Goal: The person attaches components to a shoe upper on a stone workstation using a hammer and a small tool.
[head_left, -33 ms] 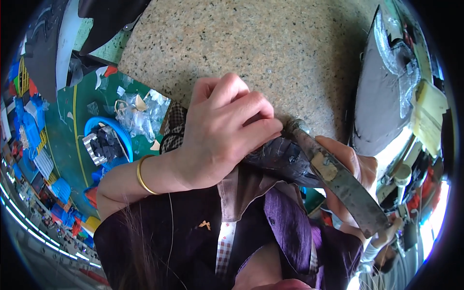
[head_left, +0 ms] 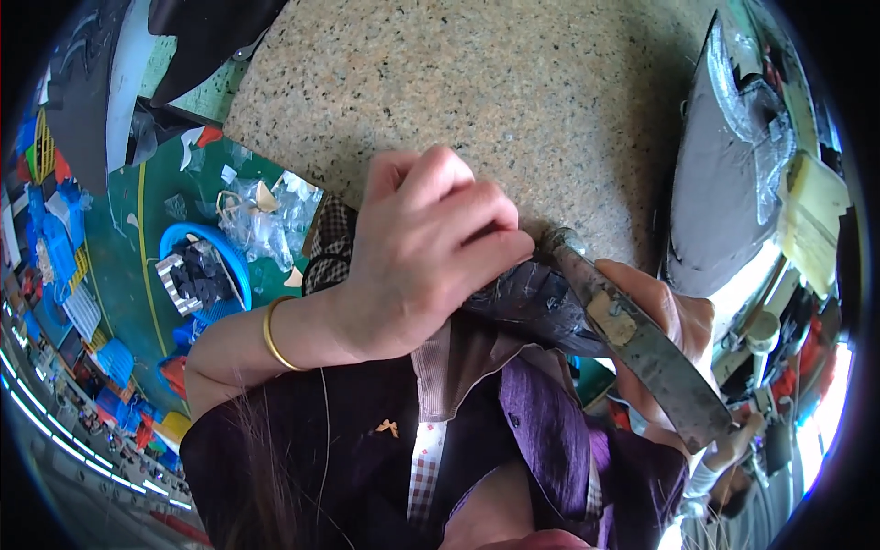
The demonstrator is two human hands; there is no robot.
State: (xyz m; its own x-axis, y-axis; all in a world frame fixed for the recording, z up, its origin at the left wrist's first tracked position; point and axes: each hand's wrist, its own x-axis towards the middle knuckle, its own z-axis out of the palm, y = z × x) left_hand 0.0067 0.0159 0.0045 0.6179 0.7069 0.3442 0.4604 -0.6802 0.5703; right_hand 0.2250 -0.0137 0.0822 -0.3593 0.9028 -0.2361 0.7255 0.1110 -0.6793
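Over the near edge of a speckled stone slab (head_left: pixel 513 101), my left hand (head_left: pixel 435 252) is closed, its fingers curled and pressed together. What they pinch is hidden beneath the hand. A dark, glossy, creased piece (head_left: pixel 541 298) shows from under that hand and runs right, toward the hammer. My right hand (head_left: pixel 669 316) grips a hammer (head_left: pixel 655 367), mostly behind its worn metal head. The small round face of the head lies close to the slab's edge, just right of my left fingertips. Its broad end points down and right; the handle is mostly hidden.
On a green surface at left stand a blue basket (head_left: pixel 243 261) of dark pieces and a heap of clear plastic scraps (head_left: pixel 261 215). Dark grey sheet material (head_left: pixel 733 174) stands at the right, beside a pale yellow pad (head_left: pixel 816 206). Another person (head_left: pixel 733 490) appears at lower right.
My left hand has shifted very slightly toward me. My right hand and the hammer look almost the same.
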